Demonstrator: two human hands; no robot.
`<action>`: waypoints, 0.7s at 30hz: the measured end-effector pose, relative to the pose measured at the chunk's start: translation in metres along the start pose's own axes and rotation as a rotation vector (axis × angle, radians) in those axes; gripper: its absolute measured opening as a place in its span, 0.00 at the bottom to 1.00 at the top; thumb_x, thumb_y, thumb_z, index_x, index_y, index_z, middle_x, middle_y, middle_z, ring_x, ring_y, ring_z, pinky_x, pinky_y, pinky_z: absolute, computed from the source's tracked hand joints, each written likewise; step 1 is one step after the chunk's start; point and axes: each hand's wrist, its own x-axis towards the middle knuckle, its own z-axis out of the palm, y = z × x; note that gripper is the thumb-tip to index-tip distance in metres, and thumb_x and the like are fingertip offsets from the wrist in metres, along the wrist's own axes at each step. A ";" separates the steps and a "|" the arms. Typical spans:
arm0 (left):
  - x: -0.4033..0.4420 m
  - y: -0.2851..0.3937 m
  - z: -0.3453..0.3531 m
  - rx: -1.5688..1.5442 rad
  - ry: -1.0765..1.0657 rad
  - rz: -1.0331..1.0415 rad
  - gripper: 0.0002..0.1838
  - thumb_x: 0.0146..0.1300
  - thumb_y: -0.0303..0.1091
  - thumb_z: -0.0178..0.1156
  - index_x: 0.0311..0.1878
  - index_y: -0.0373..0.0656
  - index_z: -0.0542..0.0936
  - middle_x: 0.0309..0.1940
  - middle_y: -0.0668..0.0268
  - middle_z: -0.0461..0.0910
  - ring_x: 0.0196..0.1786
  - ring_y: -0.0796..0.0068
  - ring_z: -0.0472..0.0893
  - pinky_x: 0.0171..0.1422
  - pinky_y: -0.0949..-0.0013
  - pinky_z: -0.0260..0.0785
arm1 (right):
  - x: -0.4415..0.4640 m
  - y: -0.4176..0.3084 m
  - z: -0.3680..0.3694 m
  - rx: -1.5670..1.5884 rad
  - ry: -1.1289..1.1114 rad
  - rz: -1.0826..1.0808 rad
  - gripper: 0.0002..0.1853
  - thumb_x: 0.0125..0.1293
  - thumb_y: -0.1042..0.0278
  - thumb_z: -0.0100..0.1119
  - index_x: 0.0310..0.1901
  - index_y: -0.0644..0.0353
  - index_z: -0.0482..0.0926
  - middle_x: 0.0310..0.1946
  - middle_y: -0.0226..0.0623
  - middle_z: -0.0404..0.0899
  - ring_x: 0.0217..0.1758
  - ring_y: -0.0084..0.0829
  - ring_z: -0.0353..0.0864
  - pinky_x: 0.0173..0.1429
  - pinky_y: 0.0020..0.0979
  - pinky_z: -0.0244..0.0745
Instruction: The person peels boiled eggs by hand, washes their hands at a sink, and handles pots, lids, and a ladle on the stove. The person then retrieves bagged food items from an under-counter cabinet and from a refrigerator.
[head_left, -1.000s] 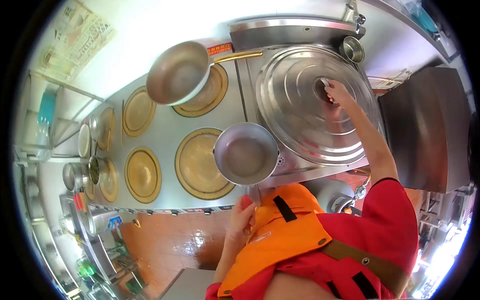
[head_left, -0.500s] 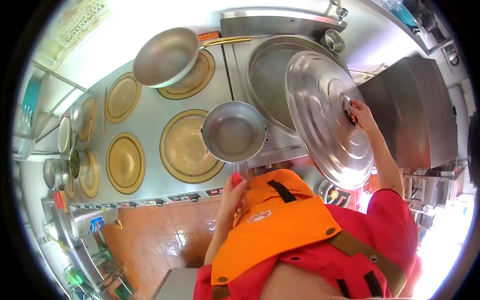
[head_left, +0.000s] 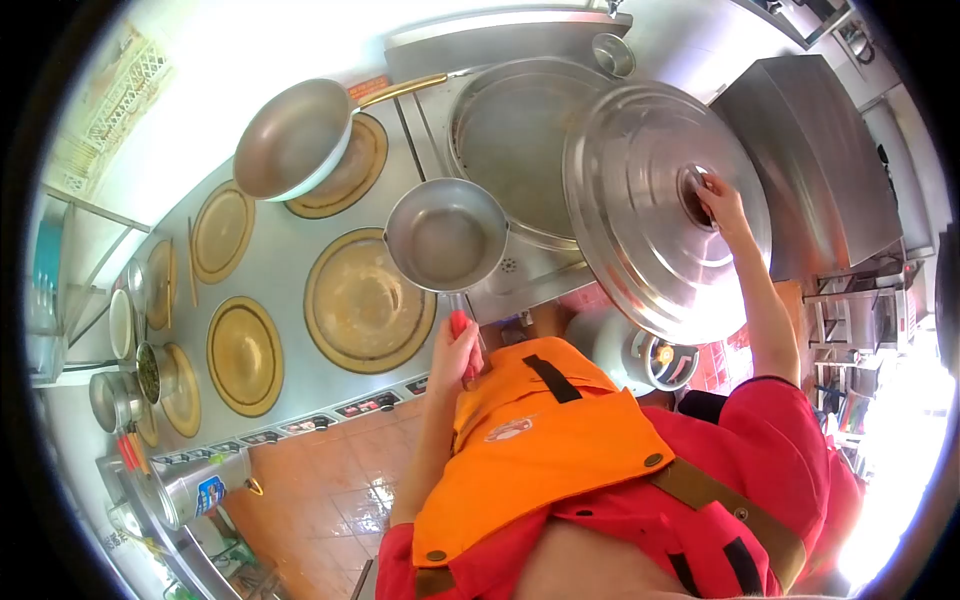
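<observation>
My left hand (head_left: 456, 352) is wrapped round the red handle of a grey saucepan (head_left: 447, 235), which I hold over the front edge of the stove top. Its bowl looks empty. On the right, my right hand (head_left: 720, 205) grips the centre handle of a large round metal pot lid (head_left: 640, 200). The lid is tilted and lifted to the right of a big round cooking vat (head_left: 520, 135), overlapping its right rim in view. Greyish liquid seems to fill the vat.
A frying pan (head_left: 295, 140) with a gold handle sits on a back burner. Several round yellowish hob plates (head_left: 370, 300) cover the stove. A small metal bowl (head_left: 613, 55) stands behind the vat. A gas cylinder (head_left: 620, 350) stands below, and a steel cabinet (head_left: 815, 170) is at right.
The lid has turned to face the camera more and sits farther from the vat's opening. The saucepan remains in my left hand. The whole view has shifted slightly.
</observation>
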 end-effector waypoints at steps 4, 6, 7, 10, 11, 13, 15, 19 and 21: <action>0.006 0.004 0.003 -0.044 0.004 -0.004 0.07 0.68 0.31 0.53 0.40 0.42 0.66 0.15 0.69 0.68 0.11 0.79 0.67 0.14 0.74 0.60 | 0.044 0.002 0.016 0.014 -0.051 -0.040 0.18 0.61 0.71 0.63 0.53 0.65 0.79 0.26 0.25 0.75 0.23 0.16 0.69 0.25 0.21 0.61; 0.008 0.006 0.004 -0.059 0.020 0.003 0.07 0.68 0.31 0.53 0.40 0.42 0.66 0.15 0.70 0.68 0.11 0.79 0.67 0.15 0.75 0.60 | 0.063 0.000 0.027 -0.011 -0.116 -0.066 0.19 0.60 0.71 0.63 0.54 0.65 0.78 0.28 0.27 0.77 0.24 0.17 0.70 0.26 0.21 0.62; 0.010 0.007 0.005 -0.054 0.033 0.010 0.06 0.67 0.31 0.53 0.40 0.42 0.66 0.15 0.69 0.68 0.11 0.80 0.67 0.15 0.75 0.60 | 0.072 -0.001 0.034 -0.024 -0.152 -0.078 0.20 0.60 0.71 0.64 0.54 0.65 0.78 0.28 0.28 0.78 0.24 0.17 0.71 0.27 0.21 0.63; 0.011 0.004 0.008 -0.062 0.068 0.021 0.06 0.67 0.31 0.55 0.40 0.42 0.67 0.19 0.69 0.70 0.12 0.80 0.68 0.15 0.74 0.61 | 0.088 0.001 0.064 0.049 -0.179 -0.082 0.20 0.58 0.71 0.64 0.53 0.66 0.78 0.30 0.29 0.79 0.25 0.17 0.72 0.28 0.21 0.66; 0.013 0.001 0.008 -0.057 0.073 0.030 0.07 0.67 0.31 0.55 0.41 0.42 0.68 0.20 0.69 0.70 0.13 0.80 0.68 0.15 0.74 0.61 | 0.092 0.002 0.072 0.051 -0.187 -0.091 0.21 0.58 0.71 0.64 0.53 0.67 0.78 0.29 0.30 0.79 0.25 0.18 0.72 0.28 0.21 0.66; 0.017 0.000 0.007 -0.050 0.088 0.044 0.07 0.66 0.32 0.56 0.41 0.42 0.68 0.22 0.70 0.71 0.14 0.80 0.69 0.16 0.74 0.62 | 0.091 -0.009 0.097 0.053 -0.208 -0.106 0.21 0.57 0.71 0.65 0.53 0.67 0.78 0.29 0.30 0.79 0.25 0.18 0.73 0.28 0.21 0.67; 0.014 0.003 0.007 -0.024 0.092 0.017 0.11 0.67 0.33 0.57 0.48 0.41 0.69 0.26 0.68 0.73 0.20 0.79 0.73 0.23 0.74 0.67 | 0.090 -0.014 0.112 0.006 -0.248 -0.085 0.18 0.61 0.72 0.62 0.53 0.68 0.77 0.27 0.25 0.74 0.24 0.15 0.69 0.27 0.19 0.63; 0.001 0.014 0.009 0.016 0.128 0.005 0.21 0.67 0.32 0.57 0.60 0.40 0.66 0.35 0.65 0.75 0.33 0.76 0.77 0.35 0.72 0.72 | 0.100 -0.006 0.132 0.000 -0.309 -0.102 0.18 0.61 0.72 0.62 0.53 0.68 0.77 0.27 0.26 0.74 0.25 0.16 0.70 0.28 0.20 0.65; -0.006 0.018 0.011 0.109 0.169 0.045 0.24 0.67 0.31 0.56 0.64 0.41 0.64 0.39 0.63 0.76 0.38 0.76 0.77 0.38 0.71 0.73 | 0.103 -0.008 0.134 0.020 -0.327 -0.095 0.18 0.61 0.72 0.62 0.53 0.68 0.77 0.27 0.27 0.75 0.25 0.16 0.70 0.29 0.21 0.65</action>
